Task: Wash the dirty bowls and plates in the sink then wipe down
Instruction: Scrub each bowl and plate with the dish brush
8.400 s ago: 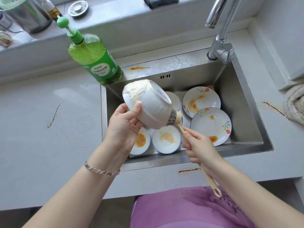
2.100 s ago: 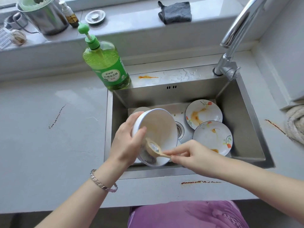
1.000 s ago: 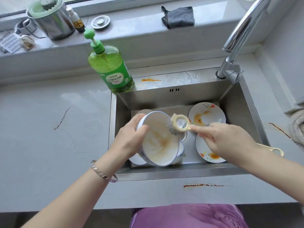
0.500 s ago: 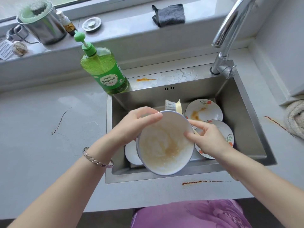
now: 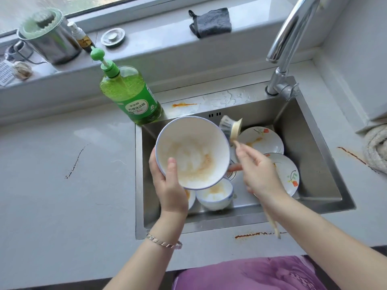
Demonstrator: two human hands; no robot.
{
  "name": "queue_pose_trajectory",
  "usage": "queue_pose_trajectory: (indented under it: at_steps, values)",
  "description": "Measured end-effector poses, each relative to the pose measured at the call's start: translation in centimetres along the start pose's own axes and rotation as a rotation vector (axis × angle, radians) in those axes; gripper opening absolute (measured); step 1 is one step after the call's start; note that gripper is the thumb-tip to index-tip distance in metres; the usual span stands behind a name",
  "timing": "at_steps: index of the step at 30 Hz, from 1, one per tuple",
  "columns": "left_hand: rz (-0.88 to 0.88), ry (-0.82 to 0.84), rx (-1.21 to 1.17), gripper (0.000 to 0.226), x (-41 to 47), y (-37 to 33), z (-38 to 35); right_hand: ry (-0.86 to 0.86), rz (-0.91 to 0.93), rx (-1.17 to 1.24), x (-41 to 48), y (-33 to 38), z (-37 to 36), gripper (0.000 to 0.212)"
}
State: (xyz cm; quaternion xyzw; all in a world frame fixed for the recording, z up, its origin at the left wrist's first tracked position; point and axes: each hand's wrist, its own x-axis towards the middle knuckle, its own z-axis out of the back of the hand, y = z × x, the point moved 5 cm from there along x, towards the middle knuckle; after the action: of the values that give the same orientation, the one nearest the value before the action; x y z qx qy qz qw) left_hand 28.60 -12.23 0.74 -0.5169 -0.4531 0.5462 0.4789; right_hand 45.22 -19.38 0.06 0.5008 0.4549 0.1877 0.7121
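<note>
We find the task at an early stage. The left hand [image 5: 169, 185] grips a white bowl [image 5: 192, 151] by its near rim, thumb inside, and holds it tilted toward us above the left part of the sink [image 5: 310, 147]. The bowl's inside carries suds and orange residue, so we judge it soaped but not rinsed.

The right hand [image 5: 257, 172] is closed round the handle of a dish brush [image 5: 231, 127]. The brush head stands just beside the bowl's far right rim, outside it; we cannot confirm contact.

In the basin lie a smaller bowl [image 5: 215, 195], a far plate [image 5: 261, 139] and a near plate [image 5: 287, 172]. All show orange soil and are unwashed in our judgement. No water is seen at the faucet [image 5: 289, 38].

An orange streak [image 5: 251, 235] marks the counter [image 5: 62, 185] at the sink's front edge. Wiping is not begun.
</note>
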Motion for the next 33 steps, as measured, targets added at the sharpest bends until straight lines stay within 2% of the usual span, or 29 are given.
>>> queue_pose_trajectory:
  at_steps: [2, 3, 6, 8, 9, 11, 13, 15, 19, 20, 24, 26, 29, 33]
  values:
    - [-0.018, 0.038, 0.074, 0.038, 1.1, 0.2, 1.1, -0.114, 0.231, -0.296, -0.4, 1.5, 2.3, 0.036]
    - [-0.030, 0.080, 0.119, 0.041, 1.6, 0.2, 1.6, -0.091, 0.323, -0.422, -0.8, 2.2, 3.1, 0.039]
    - [-0.078, 0.212, 0.284, 0.042, 2.0, -0.4, 2.0, 0.251, 0.402, -0.821, -2.1, 2.8, 2.1, 0.044]
    - [-0.120, 0.285, 0.372, 0.043, 1.5, -1.0, 1.7, 0.375, 0.397, -1.202, -2.7, 2.0, 0.6, 0.041]
    - [-0.130, 0.307, 0.411, 0.045, 1.2, -1.1, 1.5, 0.379, 0.408, -1.255, -3.0, 1.9, 0.0, 0.041]
    - [-0.137, 0.333, 0.486, 0.049, 0.6, -1.3, 1.0, 0.447, 0.351, -1.046, -3.7, 1.4, -1.5, 0.039]
    - [-0.135, 0.334, 0.502, 0.049, 0.5, -1.3, 0.8, 0.627, 0.146, -0.683, -4.6, 1.0, -2.8, 0.034]
    - [-0.129, 0.315, 0.487, 0.049, 0.7, -1.2, 1.3, 0.658, 0.047, -0.549, -4.6, 0.6, -2.5, 0.030]
    - [-0.104, 0.348, 0.574, 0.048, 0.9, -0.9, 2.1, 0.613, 0.094, -0.882, -3.8, -0.5, -0.9, 0.032]
    - [-0.091, 0.360, 0.586, 0.047, 0.6, -0.8, 1.9, 0.594, 0.091, -0.902, -3.9, -0.6, -1.0, 0.033]
    - [-0.036, 0.372, 0.537, 0.048, -0.1, -0.1, 1.4, 0.704, 0.000, -0.719, -5.1, -0.5, -2.5, 0.034]
    - [-0.007, 0.347, 0.494, 0.046, 0.6, 0.0, 2.2, 0.708, 0.018, -0.787, -4.7, -0.6, -1.5, 0.032]
    - [0.024, 0.385, 0.533, 0.030, 1.0, 0.0, 2.4, 0.620, 0.078, -0.962, -3.9, -0.9, -0.2, 0.033]
    - [0.067, 0.403, 0.552, 0.030, 0.3, 0.3, 1.6, 0.714, 0.065, -0.854, -5.1, -0.9, -2.5, 0.034]
